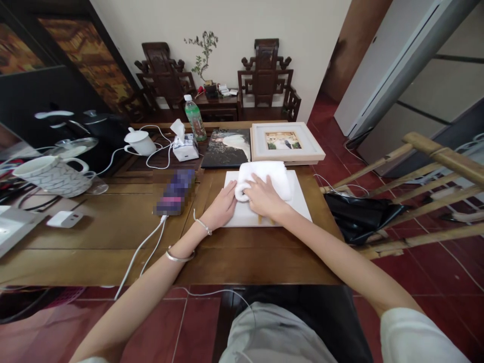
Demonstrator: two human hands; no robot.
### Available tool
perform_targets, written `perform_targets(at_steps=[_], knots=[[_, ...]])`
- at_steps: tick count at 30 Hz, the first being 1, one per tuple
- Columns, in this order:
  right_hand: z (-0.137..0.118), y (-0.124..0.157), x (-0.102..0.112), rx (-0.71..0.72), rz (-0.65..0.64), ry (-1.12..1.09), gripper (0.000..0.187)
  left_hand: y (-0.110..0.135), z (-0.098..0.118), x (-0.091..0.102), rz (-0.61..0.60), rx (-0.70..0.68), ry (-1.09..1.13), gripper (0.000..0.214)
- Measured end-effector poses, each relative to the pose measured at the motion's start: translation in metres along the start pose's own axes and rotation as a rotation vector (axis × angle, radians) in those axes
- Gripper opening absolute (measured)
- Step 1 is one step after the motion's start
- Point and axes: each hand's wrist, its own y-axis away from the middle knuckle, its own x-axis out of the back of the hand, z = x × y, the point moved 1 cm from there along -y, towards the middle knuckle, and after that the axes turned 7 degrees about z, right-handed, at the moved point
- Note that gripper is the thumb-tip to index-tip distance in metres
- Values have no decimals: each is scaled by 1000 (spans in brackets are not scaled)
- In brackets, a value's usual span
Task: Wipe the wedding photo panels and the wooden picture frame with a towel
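Note:
A white frame or board (299,201) lies flat on the wooden table in front of me. On it rests a folded white towel (278,176), its left edge curled into a roll. My right hand (264,197) is on the towel, the thumb at the roll and some fingers spread over the top. My left hand (222,204) lies at the frame's left edge with its fingers stretched out, close beside the towel. The towel and my right hand hide much of the frame's face; a bit of yellow shows below that hand.
Behind the frame lie a dark picture (227,146) and a pale framed photo (287,143). To the left are a phone (176,191) on a cable, a tissue box (185,148), a bottle (194,118), a lidded cup (140,142) and a patterned mug (53,175).

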Motion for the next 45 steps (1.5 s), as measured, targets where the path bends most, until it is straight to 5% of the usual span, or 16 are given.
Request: perform_targets(at_steps=[9, 12, 23, 30, 34, 38, 45], knots=[[-40, 82, 22, 151, -64, -87, 36, 2, 2, -5, -13, 19, -80, 51], [-42, 90, 34, 147, -107, -171, 35, 3, 2, -6, -16, 16, -98, 54], [-4, 10, 4, -97, 18, -44, 41, -1, 15, 6, 110, 63, 18, 46], [-23, 35, 13, 240, -57, -211, 39, -2, 24, 16, 343, 184, 179, 54], [-23, 62, 36, 361, -120, -269, 33, -2, 26, 12, 319, 161, 143, 54], [-10, 58, 54, 196, -168, -187, 29, -1, 20, 3, 233, 97, 52, 50], [19, -6, 51, -134, -123, -166, 28, 0, 15, -3, 140, -22, -84, 41]])
